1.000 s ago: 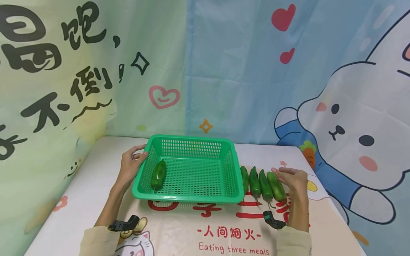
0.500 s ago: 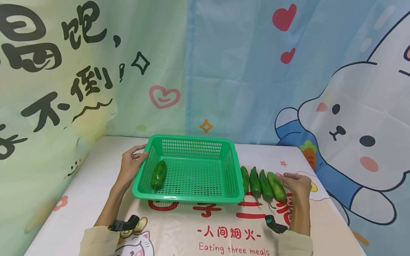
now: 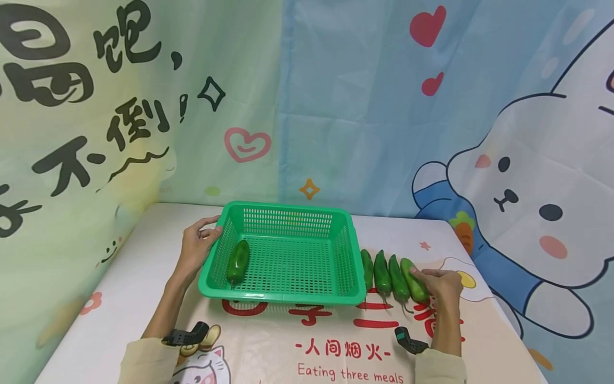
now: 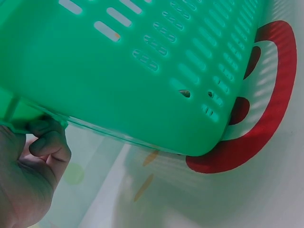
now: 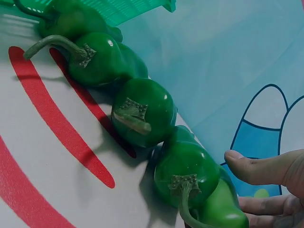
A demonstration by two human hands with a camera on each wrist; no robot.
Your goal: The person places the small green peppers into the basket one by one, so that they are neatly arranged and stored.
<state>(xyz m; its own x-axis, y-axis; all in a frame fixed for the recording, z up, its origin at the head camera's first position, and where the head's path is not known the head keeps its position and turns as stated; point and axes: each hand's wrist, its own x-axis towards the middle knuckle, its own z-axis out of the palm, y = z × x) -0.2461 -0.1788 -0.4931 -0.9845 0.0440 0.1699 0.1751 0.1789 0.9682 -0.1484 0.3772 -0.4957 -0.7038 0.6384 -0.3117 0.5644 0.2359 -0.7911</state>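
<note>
I've got the R hand (image 3: pixel 443 284) just R of the end pepper (image 3: pixel 417 289), thumb & fingers apart, not closed round it; can't tell if they touch. Pepper's on the counter (image 3: pixel 388 233), last in a row of 4 R of the basket (image 3: pixel 283 297). Long axis runs near-far, stem end twd the sleeves, far tip leaning L. R's clearly nearer; my L hand (image 3: pixel 194 246) grips the basket's L rim, well apart, basket btwn.
</note>
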